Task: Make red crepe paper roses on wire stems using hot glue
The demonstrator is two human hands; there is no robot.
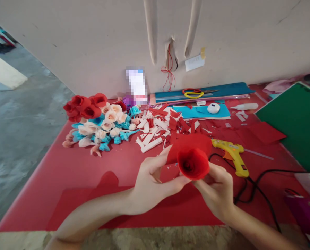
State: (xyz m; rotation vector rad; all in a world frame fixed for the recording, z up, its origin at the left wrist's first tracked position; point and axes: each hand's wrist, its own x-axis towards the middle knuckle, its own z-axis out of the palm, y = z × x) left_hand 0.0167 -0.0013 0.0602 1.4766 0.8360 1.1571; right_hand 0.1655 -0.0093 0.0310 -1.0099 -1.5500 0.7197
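Note:
A red paper flower [192, 164] with a rolled centre faces up between my hands, above the red table [92, 173]. A wide red petal [196, 142] spreads from its far side. My left hand [155, 184] pinches that petal's left edge and touches the flower's base with the thumb. My right hand [217, 191] is closed round the flower's lower right side; some of its fingers are hidden behind the flower. A yellow glue gun [233, 156] lies just beyond my right hand, with its black cord trailing right.
Red, white and blue paper flowers [100, 125] are heaped at the left. Paper scraps [157, 126] lie mid-table. Scissors [194, 94] rest on blue paper [230, 91] by the wall. A green board [292, 121] stands at the right; a white bottle [246, 106] lies near it.

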